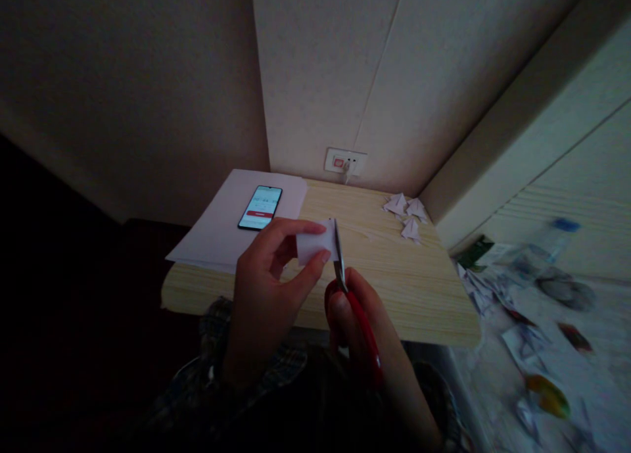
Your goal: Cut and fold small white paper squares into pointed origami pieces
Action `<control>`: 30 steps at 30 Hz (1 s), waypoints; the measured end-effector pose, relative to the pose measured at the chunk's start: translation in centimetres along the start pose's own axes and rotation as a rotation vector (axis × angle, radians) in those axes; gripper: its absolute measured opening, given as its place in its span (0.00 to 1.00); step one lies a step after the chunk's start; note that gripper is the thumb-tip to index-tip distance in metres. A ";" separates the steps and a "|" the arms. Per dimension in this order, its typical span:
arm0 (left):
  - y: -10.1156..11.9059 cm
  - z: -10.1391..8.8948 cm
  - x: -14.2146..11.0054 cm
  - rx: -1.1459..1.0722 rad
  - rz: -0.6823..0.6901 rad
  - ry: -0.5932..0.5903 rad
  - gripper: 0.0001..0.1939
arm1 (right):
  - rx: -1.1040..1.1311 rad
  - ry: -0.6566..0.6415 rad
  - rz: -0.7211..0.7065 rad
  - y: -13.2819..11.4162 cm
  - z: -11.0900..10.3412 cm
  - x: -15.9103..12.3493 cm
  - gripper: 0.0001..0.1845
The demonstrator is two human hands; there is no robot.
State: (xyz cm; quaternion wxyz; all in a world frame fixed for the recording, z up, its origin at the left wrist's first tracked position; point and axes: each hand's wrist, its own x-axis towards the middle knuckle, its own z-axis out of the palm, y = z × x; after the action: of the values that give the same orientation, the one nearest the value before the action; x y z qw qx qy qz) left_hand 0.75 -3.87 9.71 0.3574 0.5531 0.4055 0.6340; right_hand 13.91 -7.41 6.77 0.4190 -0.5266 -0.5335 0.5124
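Between the thumb and fingers of my left hand point(276, 275) is a small white piece of paper point(309, 244), held up above the table. My right hand point(365, 315) grips a pair of scissors point(362, 325) with red handles. The metal blades point away from me and lie along the right edge of the paper; they look nearly closed. My fingers partly cover the handles.
A wooden table point(424, 288) stands against the wall. White sheets point(207, 233) lie at its left under a lit phone point(260, 207). Several small folded papers point(411, 229) rest at the back right. A wall socket point(346, 160) is behind. A plastic bottle point(552, 239) and litter lie on the right.
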 end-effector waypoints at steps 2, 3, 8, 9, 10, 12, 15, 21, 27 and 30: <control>-0.1 0.0 0.0 0.005 0.004 0.006 0.10 | -0.011 0.011 0.004 -0.1 0.1 -0.1 0.23; -0.2 0.0 0.0 0.004 0.003 0.006 0.10 | -0.013 0.015 0.008 -0.2 0.2 -0.1 0.23; -0.8 0.0 -0.1 -0.009 -0.027 -0.008 0.11 | 0.015 0.022 0.035 -0.2 0.3 -0.1 0.25; -0.8 0.1 -0.1 -0.011 -0.028 -0.009 0.10 | -0.005 0.027 0.035 -0.1 0.2 0.1 0.25; -0.8 0.1 -0.1 -0.013 -0.026 -0.007 0.10 | -0.048 0.038 0.031 0.1 0.0 0.4 0.25; -0.8 0.0 -0.1 0.003 -0.023 -0.003 0.08 | -0.185 0.083 0.022 0.6 -0.5 1.2 0.24; -0.7 0.0 0.0 0.036 -0.010 -0.002 0.06 | -0.335 0.194 0.010 2.0 -1.9 2.5 0.21; -0.7 -0.1 0.1 0.022 -0.078 -0.010 0.06 | -0.632 0.367 -0.068 5.7 -4.4 3.9 0.06; -0.9 -0.2 0.1 0.010 -0.124 -0.046 0.06 | -0.831 0.407 -0.111 6.8 -5.1 4.2 0.11; -1.3 -0.4 0.2 -0.005 -0.145 -0.073 0.05 | -0.897 0.390 -0.111 6.4 -5.3 4.1 0.10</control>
State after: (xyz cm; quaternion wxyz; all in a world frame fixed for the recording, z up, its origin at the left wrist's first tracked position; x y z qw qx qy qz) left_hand 0.36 -3.18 8.63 0.4182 0.5440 0.4296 0.5870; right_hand 19.59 -3.25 0.76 0.2698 -0.7121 -0.6403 0.1008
